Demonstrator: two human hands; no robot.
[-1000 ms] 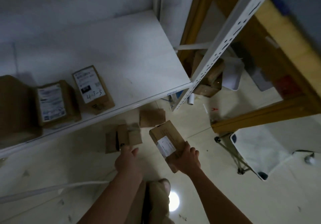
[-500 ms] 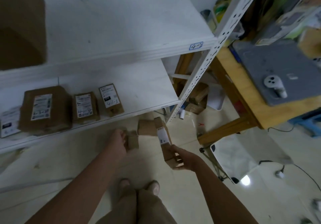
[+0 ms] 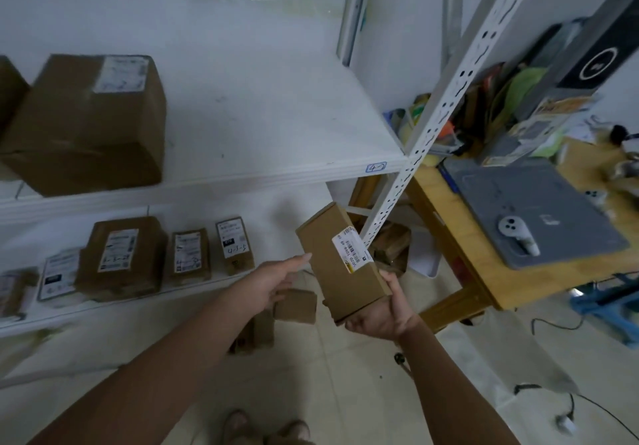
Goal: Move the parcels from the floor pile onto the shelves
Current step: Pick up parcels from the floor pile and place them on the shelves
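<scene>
Right now my right hand [image 3: 378, 316] cups the near end of the parcel [image 3: 332, 265]. The thumb lies up its right side and the other fingers are under the box, out of my sight, so the parcel is clamped between thumb and palm. It is held in the air, tilted, with its far end pointing up and away from me and its white label [image 3: 351, 249] facing up. My left hand [image 3: 273, 282] is just to the left with its fingers [image 3: 298, 260] straight and apart, holding nothing. The tips reach the parcel's left edge, though I cannot tell whether they touch it.

Below my hands, the floor pile [image 3: 295, 306] has a few small brown boxes left in it. To the left of my fingers is the lower shelf [image 3: 285, 208], where a row of labelled parcels [image 3: 235, 246] stands with bare board at its right end, the end nearest me. Above and beyond my fingers is the upper shelf [image 3: 259, 116], with a large box [image 3: 90, 123] far to the left. A slotted post [image 3: 432, 126] rises just past the parcel's far end, and a wooden table [image 3: 484, 282] stands off to the right.

I judge I am mid-carry, with one parcel lifted and not yet shelved. The next move calls for steadying it with my left hand, swinging it left clear of the post, and setting it down on bare board beside the row.
</scene>
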